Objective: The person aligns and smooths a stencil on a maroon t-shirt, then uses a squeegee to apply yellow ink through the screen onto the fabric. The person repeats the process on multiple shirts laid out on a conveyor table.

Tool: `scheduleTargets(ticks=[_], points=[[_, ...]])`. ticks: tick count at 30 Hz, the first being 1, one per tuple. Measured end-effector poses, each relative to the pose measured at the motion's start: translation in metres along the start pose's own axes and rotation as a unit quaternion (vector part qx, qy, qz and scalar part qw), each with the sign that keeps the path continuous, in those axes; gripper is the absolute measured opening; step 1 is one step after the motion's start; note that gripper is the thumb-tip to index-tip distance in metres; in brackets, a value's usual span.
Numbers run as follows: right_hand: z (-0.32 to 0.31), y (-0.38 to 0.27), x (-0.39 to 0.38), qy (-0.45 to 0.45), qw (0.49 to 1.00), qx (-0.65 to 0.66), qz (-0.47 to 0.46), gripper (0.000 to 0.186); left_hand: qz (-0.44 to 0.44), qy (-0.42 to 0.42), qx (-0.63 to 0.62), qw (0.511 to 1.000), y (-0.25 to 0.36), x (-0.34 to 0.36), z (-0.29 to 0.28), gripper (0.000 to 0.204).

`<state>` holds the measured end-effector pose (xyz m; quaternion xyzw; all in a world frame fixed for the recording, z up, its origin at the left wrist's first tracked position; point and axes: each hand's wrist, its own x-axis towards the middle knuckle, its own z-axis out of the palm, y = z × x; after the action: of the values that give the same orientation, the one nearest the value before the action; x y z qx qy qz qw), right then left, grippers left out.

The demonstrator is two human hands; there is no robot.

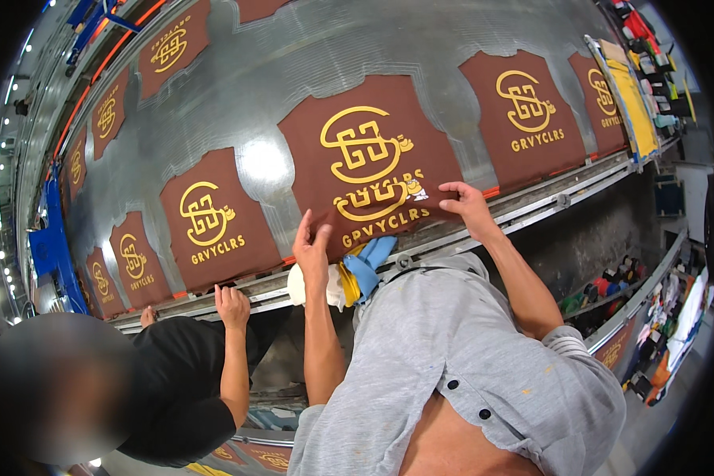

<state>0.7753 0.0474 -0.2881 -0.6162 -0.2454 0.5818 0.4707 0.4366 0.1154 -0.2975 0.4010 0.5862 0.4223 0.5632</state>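
Note:
A brown fabric panel [305, 163] with a yellow printed emblem lies on the grey table in front of me. Over its lower part, a second brown printed layer [353, 222] covers some of the lettering; whether it is a separate piece or a fold I cannot tell. My left hand [312, 252] is at this layer's left side, index finger and thumb at the cloth. At its right side my right hand [470, 210] pinches the edge between thumb and fingers. A small white printed figure [420, 191] shows near the right fingertips.
More brown printed panels [258, 226] lie along the grey table [444, 36]. A metal rail [531, 198] edges it. Blue, yellow and white cloths [362, 274] hang at my waist. To my left a co-worker's hand [232, 306] rests by the rail. A yellow-covered frame [631, 103] stands far right.

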Motion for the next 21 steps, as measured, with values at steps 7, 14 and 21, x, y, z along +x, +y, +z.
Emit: scheduleTargets(ticks=[7, 14, 21], points=[[-0.003, -0.009, -0.002, -0.008, 0.878, -0.442, -0.183, 0.028, 0.062, -0.099, 0.396, 0.911, 0.015, -0.006, -0.012, 0.042], [-0.052, -0.075, -0.034, -0.256, 0.959, -0.116, 0.026, 0.011, 0.201, -0.118, 0.207, 0.95, 0.04, -0.032, -0.039, 0.011], [-0.033, 0.002, 0.03, -0.027, 0.977, -0.211, -0.002, 0.016, -0.032, -0.062, 0.092, 0.993, -0.026, 0.009, -0.007, 0.018]])
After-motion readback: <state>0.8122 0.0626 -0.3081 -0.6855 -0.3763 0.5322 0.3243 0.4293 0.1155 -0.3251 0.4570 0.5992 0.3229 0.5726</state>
